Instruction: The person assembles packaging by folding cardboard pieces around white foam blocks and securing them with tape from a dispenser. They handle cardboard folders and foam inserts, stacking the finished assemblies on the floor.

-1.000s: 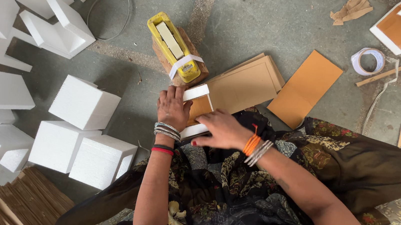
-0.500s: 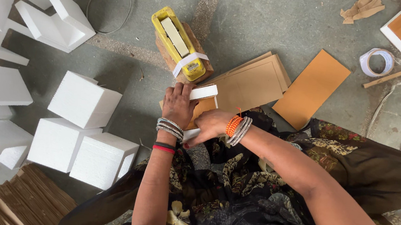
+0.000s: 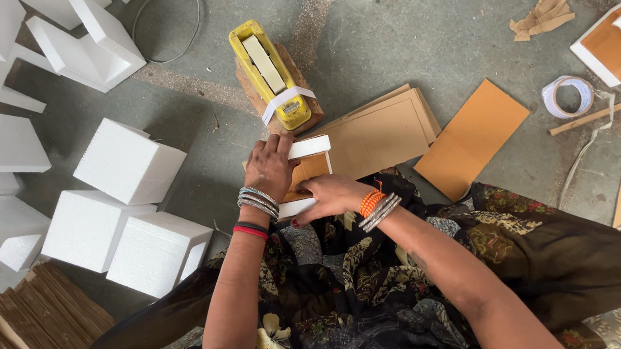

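Over lap — hands (image 3: 301,185) seemingly grip box (image 3: 306,168).

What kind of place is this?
Likely a small box-making or packing workshop, worked on the floor: white foam blocks, cut cardboard sheets and a tape roll lie on the bare concrete floor.
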